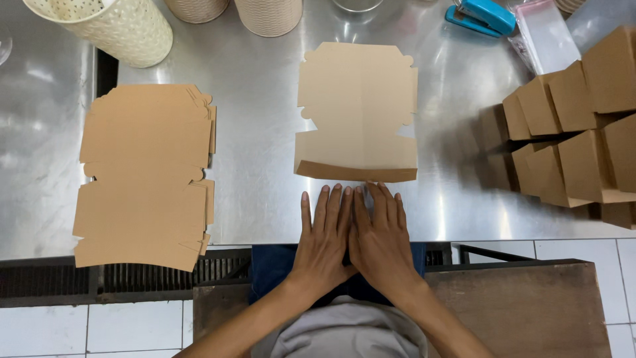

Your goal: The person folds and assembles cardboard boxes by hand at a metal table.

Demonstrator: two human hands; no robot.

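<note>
over at nine o'clock a stack of flat cardboard blanks (pixel 142 176) lies on the steel table (pixel 265 99), its near edge hanging past the table's lip. at eleven o'clock stand a cream perforated container (pixel 109 26) and two ribbed cups (pixel 268 14), all cut off by the top of the frame.

dead centre lies a single cardboard blank (pixel 358 109), flat on the steel, with its near flap folded up into a low ridge at six o'clock. the left hand (pixel 324 235) and right hand (pixel 381 235) lie open, palms down, side by side and touching, gripping nothing; their fingertips sit just at that folded edge.

the blank looks light, thin and stiff only along its creases; it would likely slide on the polished steel and dent if pinched hard, so the folded edge or the side tabs seem the best places to take hold.

at one o'clock sit a blue stapler (pixel 482 16) and clear plastic bags (pixel 546 33); at three o'clock a heap of folded boxes (pixel 576 126) runs out of frame. whether the fingertips press the flap or merely meet it cannot be told.
</note>
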